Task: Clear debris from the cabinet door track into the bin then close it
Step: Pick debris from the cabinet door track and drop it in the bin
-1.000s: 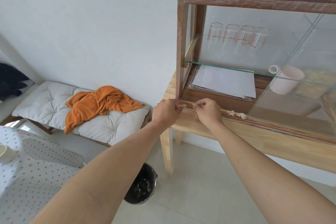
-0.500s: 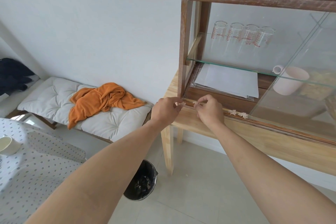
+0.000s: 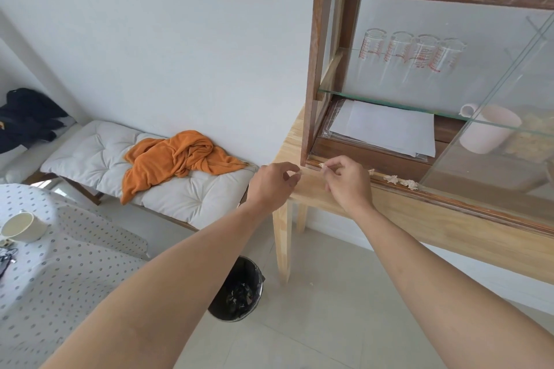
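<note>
At the cabinet's door track (image 3: 338,165): right hand (image 3: 347,181) pinching a wood scrap (image 3: 323,165), left hand (image 3: 274,181) pinching another scrap (image 3: 299,171) just left of it. More wood scraps (image 3: 401,181) farther right along it. Black bin (image 3: 236,290) far below, on the floor.

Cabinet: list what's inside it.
Inside the cabinet, four marked glasses stand on the glass shelf. Below lie white papers and a pale mug. Items right of the mug are blurred behind the sliding glass door.
</note>
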Demonstrator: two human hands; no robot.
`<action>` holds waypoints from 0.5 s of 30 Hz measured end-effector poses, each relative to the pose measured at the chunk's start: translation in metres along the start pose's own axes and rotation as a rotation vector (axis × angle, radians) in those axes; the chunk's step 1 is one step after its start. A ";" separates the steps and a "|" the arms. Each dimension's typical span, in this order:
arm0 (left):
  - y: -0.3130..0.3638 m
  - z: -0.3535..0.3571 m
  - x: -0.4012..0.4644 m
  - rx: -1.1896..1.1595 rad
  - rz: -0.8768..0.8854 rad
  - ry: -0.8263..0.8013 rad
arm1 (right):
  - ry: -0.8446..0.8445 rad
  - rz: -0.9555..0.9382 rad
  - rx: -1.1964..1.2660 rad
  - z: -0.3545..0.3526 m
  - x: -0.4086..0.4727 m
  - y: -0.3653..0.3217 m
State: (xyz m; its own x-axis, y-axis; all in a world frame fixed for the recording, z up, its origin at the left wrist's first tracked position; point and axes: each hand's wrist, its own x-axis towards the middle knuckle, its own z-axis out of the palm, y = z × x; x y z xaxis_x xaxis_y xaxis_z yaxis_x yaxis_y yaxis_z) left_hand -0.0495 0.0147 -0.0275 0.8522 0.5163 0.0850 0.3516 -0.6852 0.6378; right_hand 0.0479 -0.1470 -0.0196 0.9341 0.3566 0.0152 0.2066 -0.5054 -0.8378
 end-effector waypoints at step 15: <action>-0.142 -0.057 -0.105 0.046 -0.351 0.039 | -0.406 -0.057 -0.108 0.127 -0.098 -0.005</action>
State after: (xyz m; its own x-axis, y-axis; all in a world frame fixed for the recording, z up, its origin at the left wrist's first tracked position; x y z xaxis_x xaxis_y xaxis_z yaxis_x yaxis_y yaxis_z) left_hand -0.2114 0.0875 -0.0832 0.6610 0.7432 -0.1031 0.6383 -0.4847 0.5980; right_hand -0.0819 -0.0798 -0.0856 0.7343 0.6561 -0.1742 0.3043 -0.5475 -0.7795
